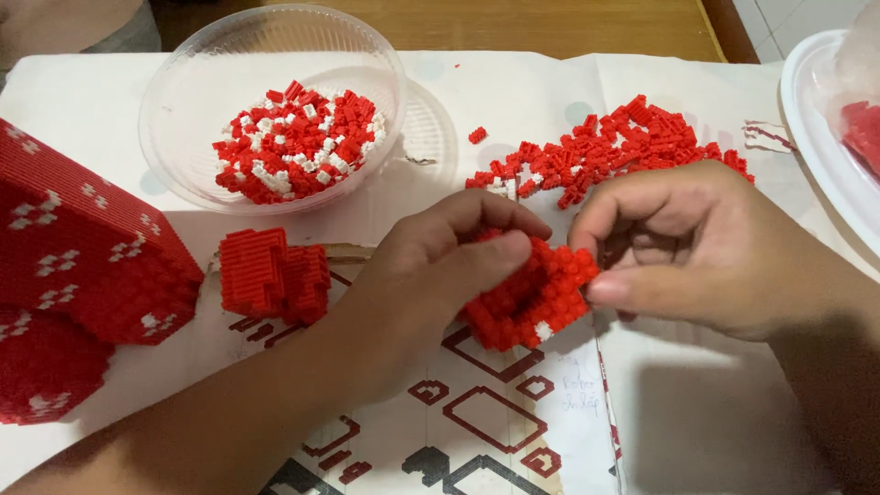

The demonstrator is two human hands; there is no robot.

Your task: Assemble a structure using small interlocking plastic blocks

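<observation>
Both hands hold a small red block assembly (pixel 532 298) made of tiny bricks, with one white brick at its lower edge. My left hand (pixel 431 275) grips it from the left, thumb lying across its top. My right hand (pixel 697 247) pinches its right edge between thumb and fingers. The piece hovers just above a printed instruction sheet (pixel 477 422) showing red outlined shapes.
A clear plastic bowl (pixel 197 64) holds several red and white bricks. Loose red bricks (pixel 623 142) lie in a pile at the back right. A small red built block (pixel 273 275) and a large red-and-white built piece (pixel 82 266) sit at left. A white plate (pixel 816 128) is at the right edge.
</observation>
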